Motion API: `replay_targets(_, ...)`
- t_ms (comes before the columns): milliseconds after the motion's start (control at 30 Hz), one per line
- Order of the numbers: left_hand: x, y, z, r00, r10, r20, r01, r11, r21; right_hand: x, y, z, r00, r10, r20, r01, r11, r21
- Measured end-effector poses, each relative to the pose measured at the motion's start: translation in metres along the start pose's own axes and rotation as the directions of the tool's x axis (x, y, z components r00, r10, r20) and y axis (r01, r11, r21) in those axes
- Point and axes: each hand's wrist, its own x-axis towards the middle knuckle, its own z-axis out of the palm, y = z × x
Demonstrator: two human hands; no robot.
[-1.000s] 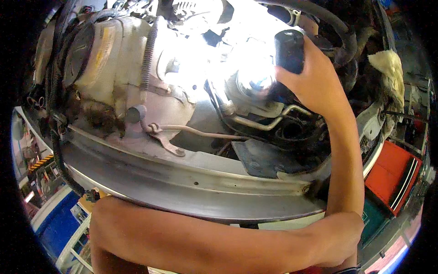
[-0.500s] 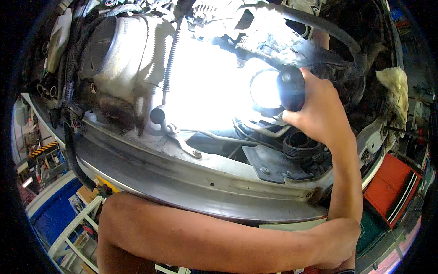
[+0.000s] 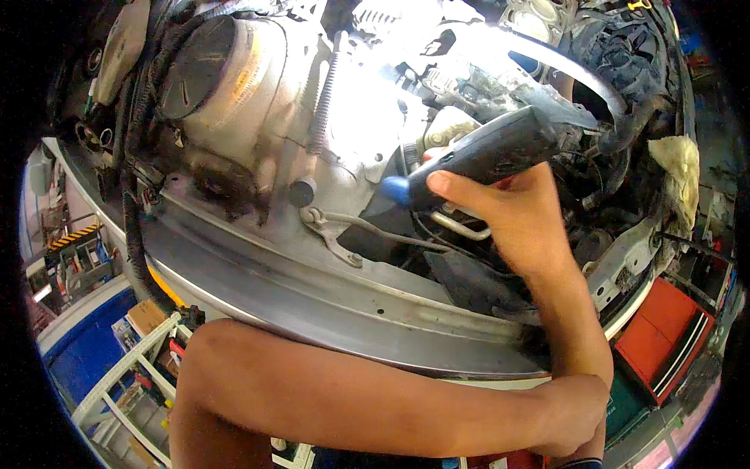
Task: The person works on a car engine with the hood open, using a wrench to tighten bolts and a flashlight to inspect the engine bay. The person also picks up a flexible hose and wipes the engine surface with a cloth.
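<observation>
My right hand (image 3: 512,207) is closed round a long black work light (image 3: 492,152) with a blue end, its thumb along the near side. The light is held slantwise above an open engine bay. Strong glare whitens the metal parts beyond it. Across the lower view lies my left forearm (image 3: 367,399), bent at the elbow. My left hand (image 3: 574,418) is against my right arm near its elbow; its fingers are hidden. Below the light are a metal bracket (image 3: 340,242) and a thin bent pipe (image 3: 461,227).
A large round metal housing (image 3: 234,86) stands at the left, beside a ribbed hose (image 3: 324,102). The car's front edge (image 3: 312,305) runs across the middle. A pale cloth (image 3: 676,172) hangs at the right. Beyond the car are a red tool cabinet (image 3: 660,336) and a white ladder-like frame (image 3: 129,375).
My right hand has turned the work light from end-on to slantwise and moved slightly left. The bright patch has shifted up and away, showing the near metal more clearly. The view has shifted slightly.
</observation>
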Motion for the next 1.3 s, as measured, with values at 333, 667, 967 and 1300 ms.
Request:
replay_targets(333, -0.001, 0.006, -0.004, 0.999, 0.043, 0.015, -0.043, 0.999, -0.010, 0.015, 0.025, 0.023, 0.951, 0.303, 0.067, -0.310, 0.922, 0.231)
replay_targets(667, 0.000, 0.006, 0.008, 0.997, 0.079, 0.013, -0.079, 0.997, -0.011, 0.024, 0.049, 0.025, 0.996, 0.022, 0.081, -0.026, 0.999, 0.042)
replay_targets(967, -0.016, -0.010, 0.017, 0.936, 0.343, 0.081, -0.348, 0.859, 0.375, 0.027, 0.047, 0.021, 0.979, 0.051, 0.196, -0.060, 0.997, 0.039)
replay_targets(1300, -0.039, -0.010, -0.011, 0.924, 0.355, 0.141, -0.369, 0.737, 0.567, 0.026, 0.048, 0.019, 0.976, 0.048, 0.211, 0.051, 0.895, -0.443)
